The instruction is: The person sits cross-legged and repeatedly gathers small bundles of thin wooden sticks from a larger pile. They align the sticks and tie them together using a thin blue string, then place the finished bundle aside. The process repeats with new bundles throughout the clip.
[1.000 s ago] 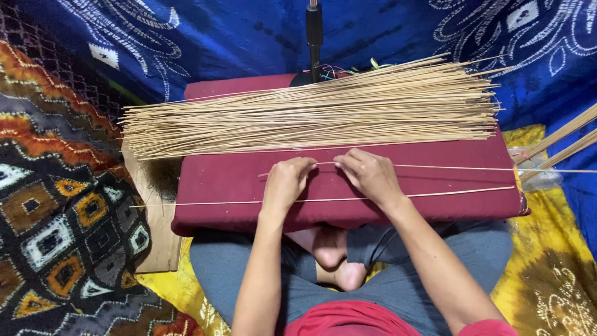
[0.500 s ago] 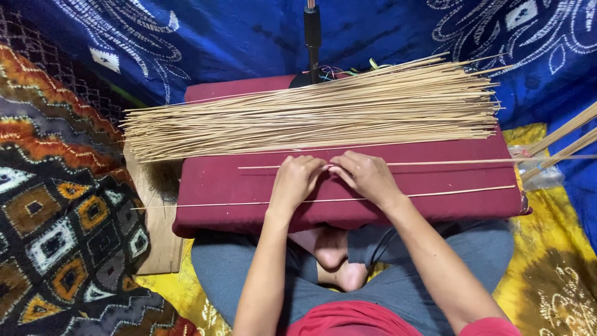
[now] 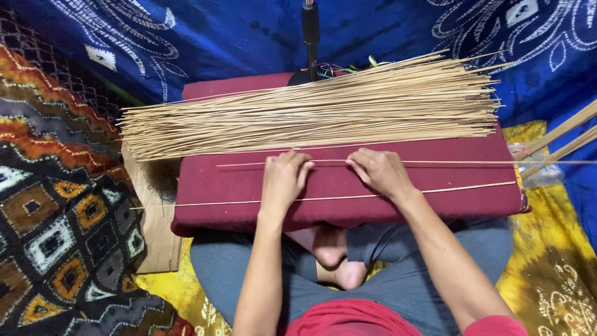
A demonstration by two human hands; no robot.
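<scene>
Head view: both hands' grip, left hand (image 3: pixel 283 180) and right hand (image 3: pixel 380 173), pinches thin stick (image 3: pixel 435 162)

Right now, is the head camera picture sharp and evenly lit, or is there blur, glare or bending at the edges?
Head view: mostly sharp, the left hand and right hand crisp on the thin stick; light is soft and even, with no glare on the maroon cushion; shadows are faint under the stick pile; the corners darken slightly.
</scene>
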